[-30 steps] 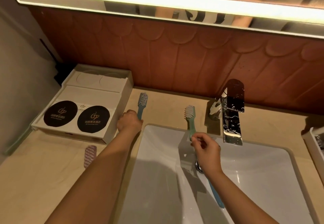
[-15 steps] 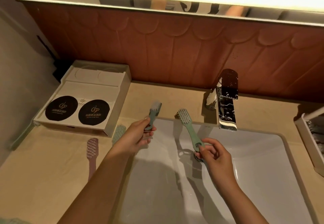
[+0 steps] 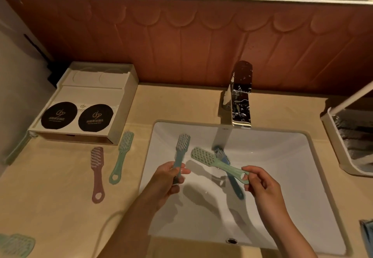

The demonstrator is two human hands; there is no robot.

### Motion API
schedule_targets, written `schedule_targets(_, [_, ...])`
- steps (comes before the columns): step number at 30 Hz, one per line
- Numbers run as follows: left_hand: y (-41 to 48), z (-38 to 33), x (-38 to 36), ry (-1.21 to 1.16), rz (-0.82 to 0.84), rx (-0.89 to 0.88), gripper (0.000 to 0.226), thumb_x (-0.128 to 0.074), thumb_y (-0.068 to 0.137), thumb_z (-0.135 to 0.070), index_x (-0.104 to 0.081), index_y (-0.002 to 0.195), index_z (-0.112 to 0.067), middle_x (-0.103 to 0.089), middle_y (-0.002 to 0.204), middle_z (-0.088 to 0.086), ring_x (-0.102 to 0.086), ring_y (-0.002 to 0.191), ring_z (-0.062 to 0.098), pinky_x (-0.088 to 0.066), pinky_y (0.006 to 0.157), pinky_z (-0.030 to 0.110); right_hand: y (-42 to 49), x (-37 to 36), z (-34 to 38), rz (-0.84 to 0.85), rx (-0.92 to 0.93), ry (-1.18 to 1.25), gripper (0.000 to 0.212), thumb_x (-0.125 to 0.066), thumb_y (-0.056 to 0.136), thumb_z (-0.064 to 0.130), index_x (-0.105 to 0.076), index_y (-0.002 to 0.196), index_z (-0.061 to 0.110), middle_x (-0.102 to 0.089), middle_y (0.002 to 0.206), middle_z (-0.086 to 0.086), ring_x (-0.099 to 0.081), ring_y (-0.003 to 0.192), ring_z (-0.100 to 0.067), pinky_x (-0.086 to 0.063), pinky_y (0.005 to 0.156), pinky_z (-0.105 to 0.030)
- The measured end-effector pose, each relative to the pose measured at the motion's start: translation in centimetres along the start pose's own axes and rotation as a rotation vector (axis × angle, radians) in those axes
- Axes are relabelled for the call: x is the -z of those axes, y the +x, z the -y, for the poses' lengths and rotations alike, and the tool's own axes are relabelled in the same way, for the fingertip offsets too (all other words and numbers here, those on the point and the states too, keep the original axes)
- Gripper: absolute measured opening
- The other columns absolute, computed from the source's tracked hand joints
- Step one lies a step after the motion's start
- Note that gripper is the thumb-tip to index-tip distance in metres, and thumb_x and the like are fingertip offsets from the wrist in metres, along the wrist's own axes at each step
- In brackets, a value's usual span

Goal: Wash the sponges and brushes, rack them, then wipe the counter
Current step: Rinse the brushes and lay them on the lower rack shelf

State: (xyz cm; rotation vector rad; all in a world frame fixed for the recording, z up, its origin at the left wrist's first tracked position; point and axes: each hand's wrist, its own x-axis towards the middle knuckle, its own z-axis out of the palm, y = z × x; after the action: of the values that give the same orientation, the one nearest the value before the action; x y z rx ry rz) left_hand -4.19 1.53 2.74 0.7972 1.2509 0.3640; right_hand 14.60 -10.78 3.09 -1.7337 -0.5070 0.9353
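1. Left grip (image 3: pixel 167 179) is wrapped round the handle of the grey-blue brush (image 3: pixel 182 148), bristles up, over the left side of the sink (image 3: pixel 282 197).
2. Right grip (image 3: pixel 260 185) pinches the green brush (image 3: pixel 207 159) by its loop end only, with the head reaching toward the tap (image 3: pixel 241 96).
3. That pinch looks thin to me; a hold further up the handle would steady the scrubbing.
4. Both heads want to go under the spout. I can't tell whether water is running.
5. Mind the dark blue brush (image 3: pixel 230 171) lying in the basin just beneath.
6. Pink brush (image 3: pixel 97 173) and mint brush (image 3: pixel 121 156) wait on the counter (image 3: pixel 50 227); the rack (image 3: pixel 337 142) sits far right.
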Motion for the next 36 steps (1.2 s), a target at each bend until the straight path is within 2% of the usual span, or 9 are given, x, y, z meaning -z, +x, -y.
schedule_targets(4, [-1.4,0.7,-2.8,0.06,-0.005,0.026,0.02,-0.04,0.097,-0.016,-0.055,0.102,-0.005,-0.065,0.083,0.007,-0.041,0.051,0.009,-0.023,0.037,0.016,0.0,3.1,-0.3,0.061,-0.034,-0.039,0.028,-0.041,0.096,0.005,-0.067,0.088,0.014,-0.058,0.064,0.004,-0.051,0.062,-0.013,-0.043,0.067,-0.028])
schedule_targets(8, [-2.3,1.5,-5.9,0.093,0.048,0.017,0.026,-0.046,0.095,-0.035,-0.057,0.093,-0.011,-0.055,0.072,-0.001,-0.04,0.054,0.008,-0.021,0.04,0.018,0.6,6.7,-0.5,0.134,-0.044,-0.113,0.028,-0.041,0.096,0.005,-0.068,0.09,0.013,-0.06,0.082,-0.014,-0.049,0.07,-0.021,-0.044,0.071,-0.032])
schedule_targets(15, [-2.9,3.0,-11.6,0.189,0.046,-0.107,0.009,-0.059,0.088,-0.022,-0.059,0.091,-0.014,-0.05,0.071,0.001,-0.042,0.052,0.007,-0.031,0.043,0.019,1.7,12.8,-0.4,0.154,0.001,-0.229,0.031,-0.043,0.095,0.002,-0.067,0.085,0.017,-0.058,0.074,-0.006,-0.048,0.063,-0.014,-0.041,0.064,-0.027])
schedule_targets(17, [-3.0,3.4,-12.9,0.207,0.05,-0.142,0.009,-0.061,0.087,-0.023,-0.058,0.088,-0.015,-0.05,0.067,0.0,-0.041,0.052,0.008,-0.032,0.044,0.019,2.1,13.9,-0.5,0.13,0.07,-0.399,0.028,-0.045,0.094,0.004,-0.065,0.085,0.021,-0.063,0.079,-0.002,-0.053,0.072,-0.017,-0.04,0.063,-0.026])
schedule_targets(20, [-3.2,3.8,-15.4,0.246,0.057,-0.186,0.012,-0.062,0.087,-0.025,-0.056,0.087,-0.015,-0.049,0.066,0.001,-0.04,0.054,0.01,-0.032,0.044,0.02,2.7,15.8,-0.5,0.113,0.231,-0.85,0.021,-0.05,0.093,0.02,-0.06,0.11,0.026,-0.062,0.111,0.005,-0.052,0.098,-0.019,-0.041,0.082,-0.031])
schedule_targets(24, [-3.6,4.2,-18.8,0.284,0.062,-0.221,0.018,-0.062,0.087,-0.025,-0.056,0.097,-0.012,-0.05,0.071,0.004,-0.041,0.056,0.009,-0.033,0.044,0.018,2.6,17.0,0.2,0.235,0.339,-0.938,0.037,-0.04,0.092,0.045,-0.053,0.123,0.03,-0.053,0.126,0.012,-0.044,0.12,-0.013,-0.028,0.1,-0.028])
schedule_targets(28, [-3.8,4.4,-22.2,0.317,0.059,-0.269,0.018,-0.063,0.086,-0.022,-0.056,0.095,-0.008,-0.048,0.066,0.001,-0.042,0.054,0.008,-0.034,0.044,0.013,2.3,18.1,-0.3,0.238,0.557,-0.969,0.057,-0.034,0.083,0.061,-0.062,0.116,0.024,-0.065,0.112,0.006,-0.058,0.105,-0.017,-0.031,0.099,-0.037])
schedule_targets(32, [-4.2,4.6,-25.0,0.293,0.1,-0.248,0.018,-0.065,0.085,-0.028,-0.056,0.094,-0.015,-0.049,0.067,-0.001,-0.042,0.058,0.009,-0.034,0.048,0.019,2.7,19.9,-0.1,0.173,0.644,-0.945,0.043,-0.047,0.083,0.047,-0.065,0.109,0.018,-0.07,0.098,0.003,-0.066,0.085,-0.019,-0.043,0.077,-0.031])
schedule_targets(36, [-4.5,5.0,-27.4,0.255,0.103,-0.223,0.018,-0.062,0.087,-0.031,-0.057,0.094,-0.015,-0.054,0.071,0.0,-0.042,0.057,0.008,-0.032,0.048,0.02,3.2,22.8,0.5,0.16,0.649,-0.835,0.033,-0.052,0.081,0.043,-0.067,0.098,0.018,-0.069,0.091,0.005,-0.064,0.082,-0.016,-0.049,0.075,-0.035])
